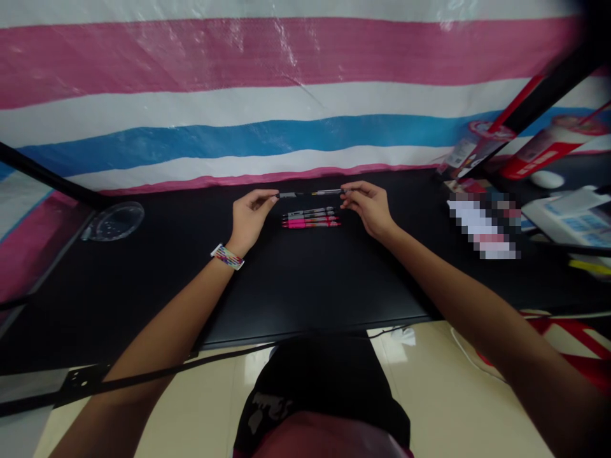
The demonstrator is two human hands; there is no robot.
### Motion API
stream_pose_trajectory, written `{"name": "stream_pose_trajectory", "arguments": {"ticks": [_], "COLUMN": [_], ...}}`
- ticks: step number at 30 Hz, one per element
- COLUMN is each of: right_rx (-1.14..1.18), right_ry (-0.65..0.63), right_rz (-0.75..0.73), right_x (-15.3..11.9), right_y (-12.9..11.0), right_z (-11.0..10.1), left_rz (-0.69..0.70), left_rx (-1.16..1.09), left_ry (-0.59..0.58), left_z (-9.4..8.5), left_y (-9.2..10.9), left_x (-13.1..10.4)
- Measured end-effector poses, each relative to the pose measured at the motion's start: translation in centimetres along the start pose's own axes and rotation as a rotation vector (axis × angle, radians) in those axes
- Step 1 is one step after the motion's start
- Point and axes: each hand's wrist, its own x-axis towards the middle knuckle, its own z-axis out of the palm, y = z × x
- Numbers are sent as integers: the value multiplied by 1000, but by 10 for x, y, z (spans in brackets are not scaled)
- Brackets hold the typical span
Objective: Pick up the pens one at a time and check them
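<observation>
1. Left hand [251, 216]: thumb and fingertips pinch the left end of a dark pen [303, 194]. Multicoloured wristband [228, 256] on that wrist.
2. Right hand [370, 203]: thumb and fingers closed on the opposite end of the same pen; exact finger contact too small to resolve.
3. Pen position: roughly level, spanning the two hands, just beyond the row of pens [311, 218]. Cannot tell whether it touches the desk or is slightly raised.
4. Handling, judged: light, stiff barrel, probably smooth plastic that could roll or slip if released unevenly. Not very fragile, though a clip or tip may take less force. A two-ended pinch gives good control of angle; for one hand, the middle of the barrel looks the balanced hold.
5. Row of pens: side by side, lengthwise across the view, between the hands and a little nearer the body. Pink-marked ones on the near side, grey-and-black on the far side. Small gaps, if any, cannot be read.
6. Surroundings: black desk [305, 280]; clear round lid [116, 221] well apart at left; clear cup [477, 149] with red straw and red cup [544, 152] at far right; striped sheet [286, 57] behind.
</observation>
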Motion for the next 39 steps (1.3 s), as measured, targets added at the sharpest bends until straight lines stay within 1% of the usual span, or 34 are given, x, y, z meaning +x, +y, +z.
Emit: {"name": "stream_pose_trajectory", "arguments": {"ticks": [4, 9, 13, 18, 20, 22, 24, 28, 30, 35, 37, 39], "right_rx": [-5, -72, -51, -48, -51, -54, -53, -50, -47, -41, -38, -37], "right_ry": [22, 39, 63, 50, -5, -87, -138, -136, -130, -119, -126, -137], "right_rz": [-15, -20, -37, -24, -13, 3, 14, 10, 10, 40, 48, 54], "right_x": [1, 3, 4, 2, -1, -5, -9, -12, -12, -12, -12, -13], "right_y": [1, 2, 2, 1, 0, 0, -1, -3, -5, -7, -7, -7], "right_z": [-1, -3, -3, -2, 0, 4, 7, 10, 10, 10, 10, 11], "left_rz": [-5, -28, -32, -37, -46, -64, -63, 15, 37, 100, 74, 23], "left_rx": [2, -13, -12, -18, -11, -16, -4, 159, 180, 59, 17, -20], "left_ry": [20, 38, 38, 36, -9, -92, -153, -200, -219, -197, -208, -243], "left_z": [0, 1, 0, 1, 2, 3, 3, 3, 4, 8, 9, 9], "left_y": [2, 4, 4, 5, 6, 7, 9, 13, 13, 10, 11, 13], "left_x": [-1, -1, -1, -2, -3, -5, -6, -7, -8, -9, -9, -10]}}
